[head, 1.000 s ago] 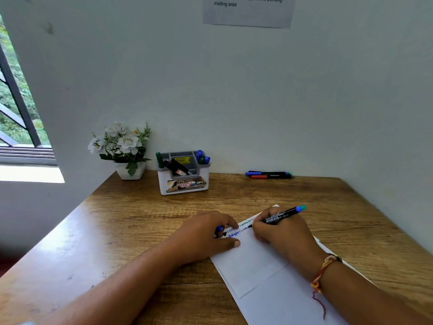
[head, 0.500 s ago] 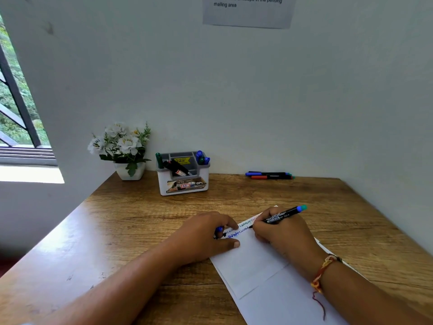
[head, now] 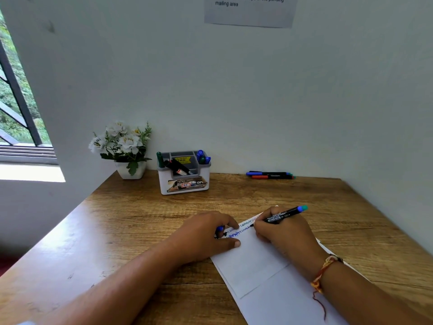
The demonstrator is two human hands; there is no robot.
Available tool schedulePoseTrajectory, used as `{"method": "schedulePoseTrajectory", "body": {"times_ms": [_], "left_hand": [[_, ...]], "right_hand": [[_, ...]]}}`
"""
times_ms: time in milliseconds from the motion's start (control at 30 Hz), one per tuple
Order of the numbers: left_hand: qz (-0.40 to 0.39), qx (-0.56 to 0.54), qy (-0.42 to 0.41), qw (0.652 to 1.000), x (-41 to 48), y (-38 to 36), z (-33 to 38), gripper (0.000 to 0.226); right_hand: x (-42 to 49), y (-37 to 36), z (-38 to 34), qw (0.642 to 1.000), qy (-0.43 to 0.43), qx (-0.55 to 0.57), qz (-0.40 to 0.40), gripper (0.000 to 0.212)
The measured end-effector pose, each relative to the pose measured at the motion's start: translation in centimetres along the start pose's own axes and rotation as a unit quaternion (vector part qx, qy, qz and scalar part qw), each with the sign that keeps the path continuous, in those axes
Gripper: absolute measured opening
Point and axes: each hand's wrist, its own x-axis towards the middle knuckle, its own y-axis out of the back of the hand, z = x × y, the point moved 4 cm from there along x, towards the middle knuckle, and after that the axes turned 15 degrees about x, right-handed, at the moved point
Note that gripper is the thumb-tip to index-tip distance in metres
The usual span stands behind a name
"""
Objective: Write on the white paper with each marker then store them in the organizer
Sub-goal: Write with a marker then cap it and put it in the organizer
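Grip: right hand [head: 283, 235] pinches marker [head: 280, 216] in a writing hold, fingers wrapped low on the barrel just behind the tip. The blue-teal tail end sticks out up and away past the knuckles. The tip touches paper [head: 255, 261] just ahead of the fingertips, at the end of the second line of blue scribble. The paper lies directly under the grip, angled on the desk [head: 140, 219].

Across the written lines from the grip: left hand [head: 206, 238], thumb flat on the paper's edge, pinning it. Its fingers curl round a small blue piece, probably the cap [head: 219, 229], which is mostly hidden.

Handling, as judged:
- The marker looks light and stiff, with a smooth plastic barrel, and is likely to roll if laid down loose.
- The low hold near the tip suits writing. A mid-barrel hold would be steadier for carrying it and dropping it into a slot.
- It wants capping first, so the cap has to meet the tip.
- The paper is thin and probably slides easily on the wood, so it wants holding down while strokes run.

Well beyond the grip, toward the wall: organizer [head: 184, 181], already holding several markers. Also at the wall, beyond the grip and slightly outward, two more markers [head: 269, 175] lie side by side, untouched. The task looks about midway, with more writing and the stowing of these three left.
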Motion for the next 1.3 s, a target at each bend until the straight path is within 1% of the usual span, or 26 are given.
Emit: {"method": "schedulePoseTrajectory", "body": {"times_ms": [167, 367, 533, 600, 800, 867, 900, 967, 1033, 1100, 1167, 1267, 1300], "left_hand": [[0.002, -0.005, -0.001, 1.000, -0.1, 0.0, 0.0, 0.044], [0.003, -0.001, 0.000, 1.000, -0.1, 0.1, 0.0, 0.045], [0.001, -0.002, -0.003, 1.000, -0.1, 0.1, 0.1, 0.045], [0.000, -0.008, -0.002, 1.000, -0.2, 0.1, 0.1, 0.045], [-0.002, -0.006, 0.004, 1.000, -0.4, 0.4, 0.4, 0.048], [-0.002, -0.022, 0.026, 0.999, -0.4, 0.4, 0.2, 0.053], [0.003, -0.038, 0.038, 0.999, -0.5, 0.5, 0.1, 0.054], [0.021, -0.073, 0.050, 0.996, -0.7, 0.7, 0.0, 0.049], [0.047, -0.105, 0.056, 0.992, -0.9, 1.0, -0.2, 0.033], [0.076, -0.110, 0.059, 0.989, -1.0, 1.4, -0.2, 0.017], [0.095, -0.113, 0.055, 0.987, -1.0, 1.7, -0.2, 0.007], [0.119, -0.142, 0.050, 0.981, -0.7, 1.7, -0.5, 0.005], [0.129, -0.171, 0.050, 0.975, -0.7, 1.7, -0.6, 0.006]], "right_hand": [[0.1, -0.1, 0.1, 1.000, -0.005, -0.016, 0.004, 0.010], [-0.3, 0.1, -0.1, 1.000, -0.015, 0.016, 0.008, 0.008], [-0.4, 0.0, -0.3, 1.000, -0.005, 0.007, 0.002, 0.007], [-0.3, 0.1, -0.1, 1.000, -0.020, 0.014, 0.014, 0.008], [-0.2, 0.4, 0.2, 0.997, -0.043, 0.057, 0.015, 0.011], [-0.2, 0.5, 0.3, 0.993, -0.049, 0.109, 0.007, 0.014], [-0.2, 0.5, 0.3, 0.986, -0.059, 0.159, 0.002, 0.013], [-0.3, 0.5, 0.3, 0.963, -0.076, 0.260, -0.007, 0.005], [-0.4, 0.5, 0.3, 0.946, -0.078, 0.314, -0.014, 0.004], [-0.4, 0.4, 0.2, 0.938, -0.076, 0.337, -0.018, 0.005], [-0.4, 0.4, -0.1, 0.931, -0.076, 0.355, -0.027, 0.007], [-0.3, 0.8, -0.7, 0.929, -0.055, 0.364, -0.046, 0.014], [-0.4, 1.0, -1.0, 0.931, -0.040, 0.359, -0.052, 0.015]]}}
